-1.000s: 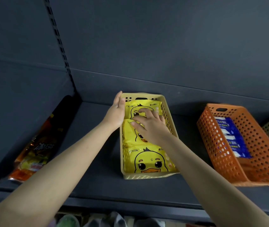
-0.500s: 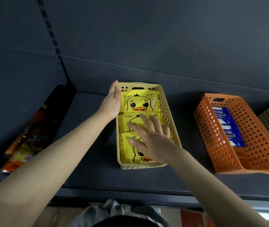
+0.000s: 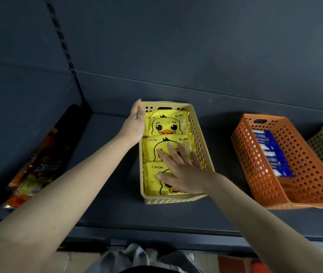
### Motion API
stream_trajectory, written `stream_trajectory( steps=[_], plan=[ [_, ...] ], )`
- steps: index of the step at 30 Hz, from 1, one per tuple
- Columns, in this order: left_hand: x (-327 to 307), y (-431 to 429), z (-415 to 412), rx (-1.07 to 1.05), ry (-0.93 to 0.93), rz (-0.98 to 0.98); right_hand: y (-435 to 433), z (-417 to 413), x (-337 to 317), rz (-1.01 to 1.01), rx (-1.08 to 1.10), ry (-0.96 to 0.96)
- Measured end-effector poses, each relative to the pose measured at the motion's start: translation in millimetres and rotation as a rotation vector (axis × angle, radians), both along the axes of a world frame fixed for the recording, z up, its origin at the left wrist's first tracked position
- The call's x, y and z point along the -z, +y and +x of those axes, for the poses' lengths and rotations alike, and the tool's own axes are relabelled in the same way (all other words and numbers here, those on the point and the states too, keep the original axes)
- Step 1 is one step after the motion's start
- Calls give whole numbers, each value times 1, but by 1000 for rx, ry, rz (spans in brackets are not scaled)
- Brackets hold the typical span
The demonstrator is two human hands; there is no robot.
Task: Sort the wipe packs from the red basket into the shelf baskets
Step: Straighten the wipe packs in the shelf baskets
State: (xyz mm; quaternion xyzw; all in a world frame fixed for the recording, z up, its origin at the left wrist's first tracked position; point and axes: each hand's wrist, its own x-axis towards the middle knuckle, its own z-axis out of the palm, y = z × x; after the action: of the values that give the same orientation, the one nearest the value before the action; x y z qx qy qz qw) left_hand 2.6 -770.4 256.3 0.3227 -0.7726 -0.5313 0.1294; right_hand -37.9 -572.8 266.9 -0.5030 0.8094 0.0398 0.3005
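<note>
left hand (image 3: pixel 135 125) against basket (image 3: pixel 197 125) rim, right hand (image 3: pixel 182 174) flat

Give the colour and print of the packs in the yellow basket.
Bright yellow with a cartoon duck face; the rear pack shows it best, head view.

"ckak" on yellow duck packs (image 3: pixel 166 125); top 2 also w/ 婴儿湿巾.

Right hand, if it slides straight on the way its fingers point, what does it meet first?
The right hand would probably meet the far duck pack first, just beyond the middle pack its fingers rest on.
</note>
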Motion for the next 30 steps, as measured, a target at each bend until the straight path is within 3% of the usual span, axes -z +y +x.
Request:
stream_trajectory(
  steps=[8, 13, 19, 30],
  plan=[
    [0, 2, 0, -16, 4, 0, -2, 2, -5, 95, -39, -20],
    [1, 2, -2, -38, 25, 2, -22, -3, -4, -155, 173, 49],
    [3, 1, -2, -28, 23, -4, -33, 7, 12, 23, 241, 169],
    [4, 2, -5, 4, -18, -56, -26, 13, 14, -56, 277, 128]
  ],
)
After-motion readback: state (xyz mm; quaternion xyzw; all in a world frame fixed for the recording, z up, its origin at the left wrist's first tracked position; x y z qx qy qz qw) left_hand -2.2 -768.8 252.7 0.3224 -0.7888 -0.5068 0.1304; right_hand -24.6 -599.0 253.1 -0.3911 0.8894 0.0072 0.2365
